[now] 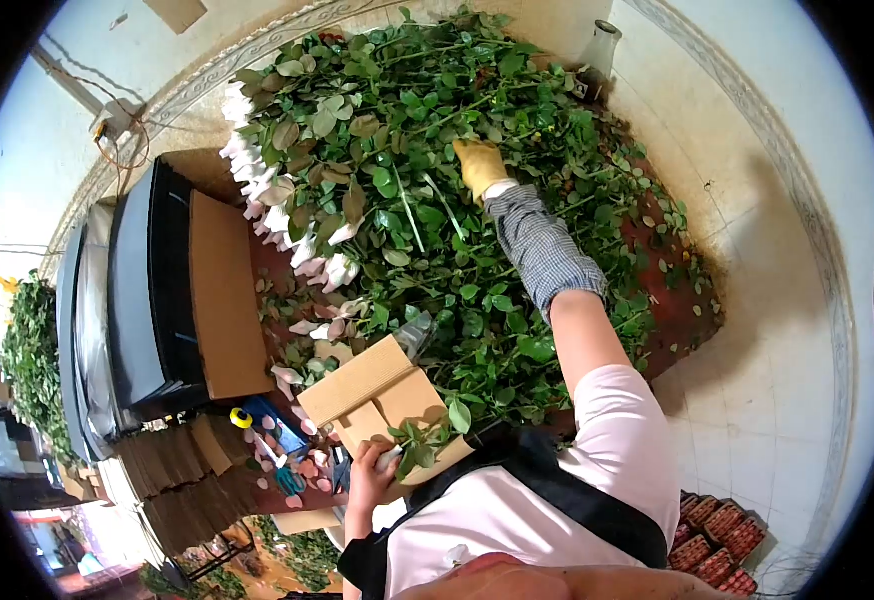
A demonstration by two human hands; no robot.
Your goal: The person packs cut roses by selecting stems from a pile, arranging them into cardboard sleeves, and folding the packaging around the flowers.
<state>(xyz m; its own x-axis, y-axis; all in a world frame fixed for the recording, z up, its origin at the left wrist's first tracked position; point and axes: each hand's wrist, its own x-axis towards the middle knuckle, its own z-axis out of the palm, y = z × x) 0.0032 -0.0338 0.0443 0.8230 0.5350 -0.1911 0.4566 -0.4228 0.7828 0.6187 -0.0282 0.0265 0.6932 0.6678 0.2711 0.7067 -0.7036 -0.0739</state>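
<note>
My left hand [371, 474] is bare and closed at the lower middle, over a cardboard piece [362, 385]. In its fingers is a leafy flower stem [422, 447] with something whitish at the grip. My right hand [481, 168], in a yellow glove with a checked sleeve above it, reaches far into a large heap of leafy flower stems [497, 290]. Its fingers are curled among the leaves, which hide whatever they grip. Pale wrapped flower heads [275, 220] line the heap's left side. Two thin white strips [409, 210] lie on the leaves near the glove.
Black and brown cardboard sheets [229, 295] stand to the left, above stacked brown cardboard [162, 485]. Fallen petals and a yellow-and-black item [241, 418] lie nearby. A pale cylinder [603, 48] stands behind the heap. Red-brown baskets [722, 540] sit at lower right.
</note>
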